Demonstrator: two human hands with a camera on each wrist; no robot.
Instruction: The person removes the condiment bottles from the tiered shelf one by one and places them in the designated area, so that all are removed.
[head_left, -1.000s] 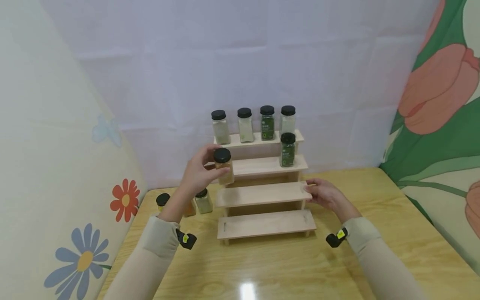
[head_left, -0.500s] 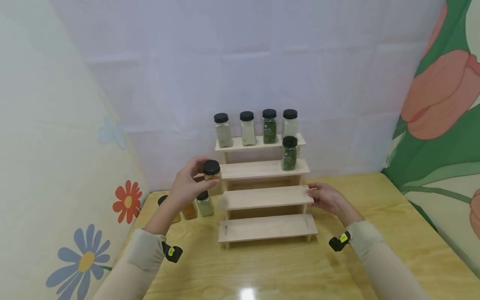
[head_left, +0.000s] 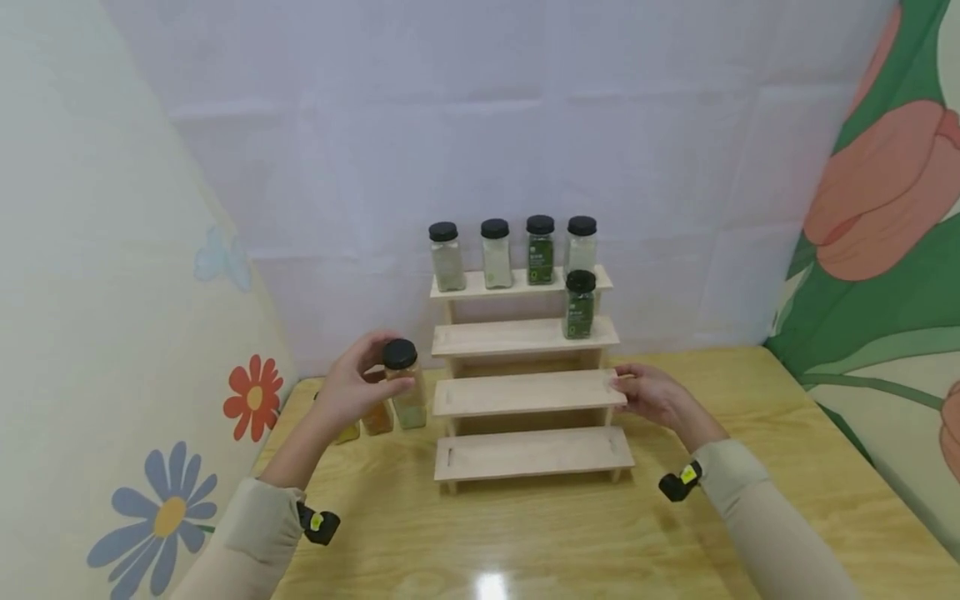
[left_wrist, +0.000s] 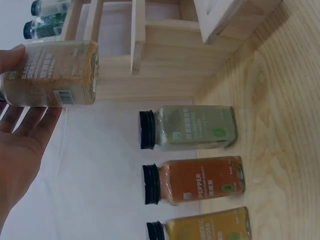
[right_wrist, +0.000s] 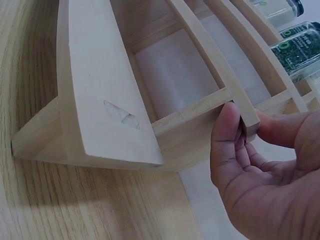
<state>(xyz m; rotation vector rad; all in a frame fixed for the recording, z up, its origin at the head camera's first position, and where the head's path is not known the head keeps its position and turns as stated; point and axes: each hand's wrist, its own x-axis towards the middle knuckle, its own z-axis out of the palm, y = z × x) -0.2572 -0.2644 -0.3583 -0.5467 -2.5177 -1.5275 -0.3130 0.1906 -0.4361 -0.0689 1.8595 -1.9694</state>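
Note:
My left hand grips a spice jar of brownish powder with a black lid, held up left of the stepped wooden rack. In the head view this jar overlaps a pale green spice jar standing on the table. Beside that one stand an orange-red pepper jar and a yellow spice jar, partly behind my hand in the head view. With thumb and fingers my right hand pinches the right end of the rack's second step from the front.
Several black-lidded jars, among them a green-labelled jar, line the rack's top step. Another green jar stands at the right end of the step below. White cloth hangs behind the wood-grain table.
My left hand has carried the brownish jar away from the rack, leftward and down toward the jars on the table. My right hand keeps its hold on the step's end.

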